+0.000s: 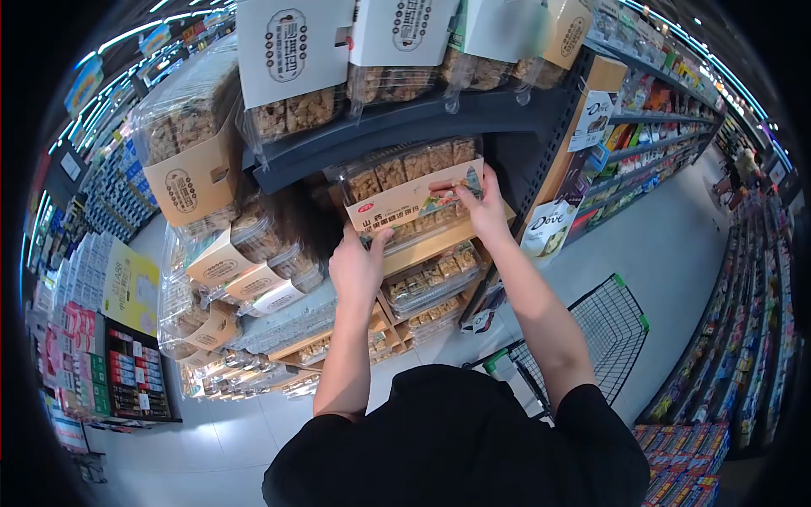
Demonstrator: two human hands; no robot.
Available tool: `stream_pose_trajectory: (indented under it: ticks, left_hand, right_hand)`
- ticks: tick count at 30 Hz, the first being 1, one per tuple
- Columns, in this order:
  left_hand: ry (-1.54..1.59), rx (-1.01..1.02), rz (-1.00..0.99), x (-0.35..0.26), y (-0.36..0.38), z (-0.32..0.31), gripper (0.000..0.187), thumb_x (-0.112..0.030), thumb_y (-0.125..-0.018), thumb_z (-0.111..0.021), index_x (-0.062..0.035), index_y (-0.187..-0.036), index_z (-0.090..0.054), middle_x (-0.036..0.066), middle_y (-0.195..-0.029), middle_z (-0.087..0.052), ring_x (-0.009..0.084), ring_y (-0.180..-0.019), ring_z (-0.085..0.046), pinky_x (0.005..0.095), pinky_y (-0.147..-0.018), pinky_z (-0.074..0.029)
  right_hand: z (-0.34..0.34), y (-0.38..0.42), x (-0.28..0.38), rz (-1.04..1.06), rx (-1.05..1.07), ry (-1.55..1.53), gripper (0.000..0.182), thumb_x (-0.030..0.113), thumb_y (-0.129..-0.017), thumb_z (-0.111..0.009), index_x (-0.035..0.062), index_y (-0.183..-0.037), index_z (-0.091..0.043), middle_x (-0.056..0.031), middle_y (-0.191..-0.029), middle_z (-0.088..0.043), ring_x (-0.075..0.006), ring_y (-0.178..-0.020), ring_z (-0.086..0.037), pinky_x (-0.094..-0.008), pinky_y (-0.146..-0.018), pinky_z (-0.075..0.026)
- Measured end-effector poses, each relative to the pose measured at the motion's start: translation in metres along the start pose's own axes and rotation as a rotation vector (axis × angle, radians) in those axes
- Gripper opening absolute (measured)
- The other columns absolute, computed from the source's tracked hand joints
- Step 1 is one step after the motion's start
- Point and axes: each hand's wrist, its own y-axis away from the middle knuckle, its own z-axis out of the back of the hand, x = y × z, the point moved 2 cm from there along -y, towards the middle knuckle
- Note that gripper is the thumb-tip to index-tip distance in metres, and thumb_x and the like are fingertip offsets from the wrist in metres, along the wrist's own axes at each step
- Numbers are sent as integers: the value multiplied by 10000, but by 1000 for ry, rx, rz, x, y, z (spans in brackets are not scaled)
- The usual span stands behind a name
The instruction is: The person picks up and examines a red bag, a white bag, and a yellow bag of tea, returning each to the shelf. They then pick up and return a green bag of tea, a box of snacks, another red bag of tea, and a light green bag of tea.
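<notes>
Both my hands hold a clear plastic box of sachima pastries (412, 190) wrapped in a cream paper sleeve with printed characters. My left hand (356, 260) grips its lower left corner, the thumb lying on the front. On the right end, my right hand (485, 204) is closed round the edge with its thumb on the sleeve. The box is tilted toward me, in front of a shelf opening below a dark shelf board (405, 135). Fingers behind the box are hidden. More boxed pastries (435, 275) sit on the wooden shelf underneath.
Packed pastry boxes (296, 59) stand on the shelf above, and others (190, 152) are stacked at the left. A wire shopping cart (604, 325) with green corners is on the floor to my right. Stocked shelves (659, 118) line the aisle beyond.
</notes>
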Motion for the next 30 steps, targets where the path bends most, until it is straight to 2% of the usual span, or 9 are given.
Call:
stream_pose_trajectory:
  ticks: [4, 6, 8, 12, 14, 18, 23, 25, 30]
  left_hand:
    - [37, -7, -44, -3, 12, 2, 585, -403, -946, -828, -21, -1338, -623, 232, -1042, -789, 465, -954, -757, 516, -818, -583]
    - [246, 10, -74, 2, 22, -4, 710, -284, -947, -843, 26, -1503, -531, 270, -1342, -712, 398, -1230, -708, 460, -1028, -540]
    - [10, -157, -175, 10, 40, -10, 875, -243, -973, -812, 123, -1625, -356, 329, -1655, -424, 467, -1549, -401, 470, -1301, -299]
    - [255, -255, -611, 1, 106, -20, 612, -29, -977, -708, 57, -1544, -496, 251, -1529, -568, 397, -1387, -578, 458, -1193, -437]
    - [553, 59, -834, -23, 142, -46, 353, 15, -935, -704, 45, -1285, -671, 194, -1195, -747, 337, -1075, -735, 433, -993, -563]
    - [449, 1124, -838, -58, 217, -150, 357, -153, -925, -791, -66, -1262, -713, 163, -1156, -761, 379, -1094, -727, 461, -948, -578]
    - [149, 1613, -1342, -32, 322, -276, 546, -346, -945, -802, -99, -1409, -654, 175, -1315, -716, 393, -1213, -677, 491, -1037, -546]
    - [-12, 1751, -1302, -39, 345, -299, 609, -431, -934, -800, -101, -1426, -660, 177, -1332, -716, 395, -1225, -680, 489, -1044, -548]
    - [-116, 1930, -1314, -59, 381, -323, 627, -519, -916, -791, -134, -1401, -688, 136, -1287, -770, 350, -1172, -735, 485, -971, -583]
  right_hand:
    - [-1, 19, 7, 135, -213, 466, 774, 70, -986, -758, -36, -1627, -337, -238, -1609, -494, -330, -1494, -488, -413, -1245, -378]
    - [-10, 46, 34, 221, -233, 764, 878, 96, -954, -778, -81, -1650, -273, -337, -1657, -386, -463, -1566, -381, -468, -1288, -337]
    - [-17, 89, 64, 280, -210, 822, 857, 72, -964, -743, -63, -1664, -268, -336, -1658, -384, -493, -1557, -377, -473, -1300, -322]
    - [5, 211, 88, 295, -187, 921, 693, 13, -936, -738, -15, -1581, -487, -229, -1565, -574, -385, -1431, -584, -439, -1180, -478]
    - [32, 288, 83, 146, -251, 961, 603, -1, -917, -734, -10, -1497, -570, -207, -1431, -665, -364, -1298, -672, -426, -1092, -539]
    - [76, 439, 101, -255, -474, 1104, 530, 85, -907, -743, 51, -1426, -642, -197, -1321, -707, -381, -1204, -698, -456, -1043, -560]
    - [100, 592, 163, -672, -465, 1346, 661, 254, -854, -837, 43, -1438, -607, -206, -1307, -693, -432, -1238, -639, -499, -1075, -513]
    - [104, 667, 167, -1101, -282, 1407, 745, 423, -844, -826, 77, -1468, -608, -205, -1325, -692, -403, -1280, -630, -492, -1115, -488]
    - [150, 755, 153, -1560, -370, 1395, 388, 335, -821, -711, 115, -1127, -802, -155, -1029, -802, -359, -1016, -770, -480, -902, -608]
